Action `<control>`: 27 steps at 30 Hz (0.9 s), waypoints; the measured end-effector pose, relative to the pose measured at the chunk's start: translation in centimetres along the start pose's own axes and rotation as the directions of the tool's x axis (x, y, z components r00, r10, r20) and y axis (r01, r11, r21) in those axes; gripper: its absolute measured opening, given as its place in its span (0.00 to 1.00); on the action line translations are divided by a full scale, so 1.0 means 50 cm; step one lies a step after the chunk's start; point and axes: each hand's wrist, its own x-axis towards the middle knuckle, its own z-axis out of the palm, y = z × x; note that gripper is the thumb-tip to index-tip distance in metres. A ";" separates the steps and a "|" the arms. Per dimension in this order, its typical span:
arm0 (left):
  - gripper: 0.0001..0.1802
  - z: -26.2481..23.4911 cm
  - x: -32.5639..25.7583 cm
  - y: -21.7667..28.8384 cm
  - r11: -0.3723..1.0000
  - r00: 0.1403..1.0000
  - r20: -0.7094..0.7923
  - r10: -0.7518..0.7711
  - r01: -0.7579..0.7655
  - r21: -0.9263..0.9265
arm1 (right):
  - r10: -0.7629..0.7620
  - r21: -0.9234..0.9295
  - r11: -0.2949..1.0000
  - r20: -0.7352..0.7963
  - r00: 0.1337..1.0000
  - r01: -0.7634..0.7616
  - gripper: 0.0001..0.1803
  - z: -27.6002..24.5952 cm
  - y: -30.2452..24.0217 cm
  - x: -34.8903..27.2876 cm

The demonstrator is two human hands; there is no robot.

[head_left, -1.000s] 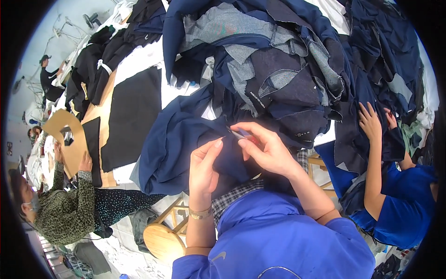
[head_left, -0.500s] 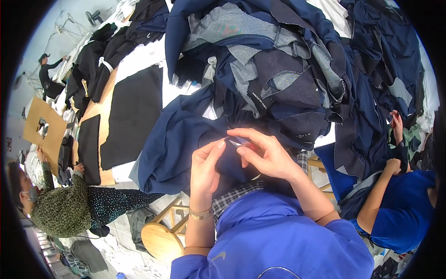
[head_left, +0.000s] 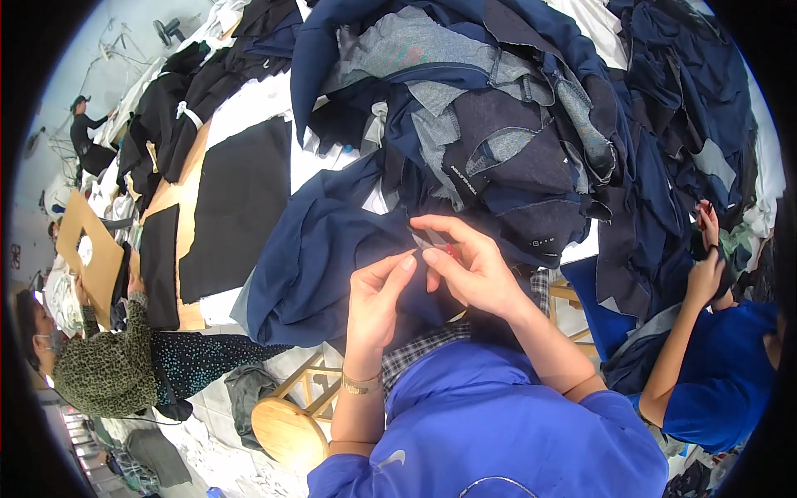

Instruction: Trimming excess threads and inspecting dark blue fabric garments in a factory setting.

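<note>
My right hand (head_left: 469, 266) is closed around small thread snips (head_left: 425, 241) with pale metal blades and a bit of red at the grip. The blade tips point up and to the left, toward my left hand. My left hand (head_left: 375, 300) pinches thumb and forefinger together just left of the blades; whatever is between them is too small to make out. Dark navy cloth (head_left: 320, 249) lies bunched under and beyond both hands, spreading to the left.
A high heap of navy and grey garment pieces (head_left: 506, 153) rises ahead. Flat black panels (head_left: 237, 207) lie at left. A wooden stool (head_left: 286, 432) stands low at left. One person (head_left: 108, 365) holds a cardboard template (head_left: 93, 270); another in blue (head_left: 718, 373) handles cloth at right.
My left hand has shifted slightly right and down, and the snips' blades have come up a little. At left the cardboard template has moved; the right-hand person's lower hand has risen.
</note>
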 end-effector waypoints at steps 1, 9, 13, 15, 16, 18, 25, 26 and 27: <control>0.11 -0.001 -0.001 -0.002 1.000 1.000 -0.001 0.000 0.000 -0.001 | 0.008 0.010 1.000 -0.018 1.000 -0.008 0.18 0.000 0.003 0.000; 0.10 -0.001 0.002 0.003 0.998 0.999 -0.035 0.002 -0.004 -0.068 | 0.050 0.141 0.989 0.012 0.999 -0.051 0.18 -0.007 0.015 0.000; 0.11 -0.004 0.002 0.005 0.997 1.000 -0.009 -0.005 0.005 -0.081 | 0.082 0.303 0.948 0.067 0.994 -0.099 0.20 -0.017 0.034 0.008; 0.11 -0.010 0.004 -0.001 0.999 0.998 -0.059 0.010 -0.012 -0.030 | 0.073 0.331 0.939 0.055 0.996 -0.087 0.20 -0.015 0.030 0.007; 0.11 -0.010 0.005 0.000 0.999 0.998 -0.060 0.011 -0.012 -0.029 | 0.063 0.360 0.930 0.041 0.997 -0.074 0.21 -0.013 0.028 0.007; 0.11 -0.008 0.005 0.002 0.999 0.998 -0.062 0.010 -0.013 -0.033 | 0.096 0.345 0.933 0.024 0.995 -0.099 0.21 -0.013 0.028 0.005; 0.11 -0.008 0.007 0.001 0.996 0.995 -0.099 0.032 -0.040 -0.086 | 0.137 0.447 0.883 0.047 0.989 -0.143 0.21 -0.003 0.024 -0.008; 0.11 -0.007 0.007 -0.002 0.993 0.993 -0.110 0.033 -0.046 -0.113 | 0.130 0.441 0.886 0.057 0.990 -0.142 0.20 0.001 0.028 -0.009; 0.12 -0.005 0.007 -0.003 0.989 0.992 -0.122 0.034 -0.051 -0.140 | 0.148 0.467 0.868 0.077 0.986 -0.166 0.20 0.004 0.029 -0.012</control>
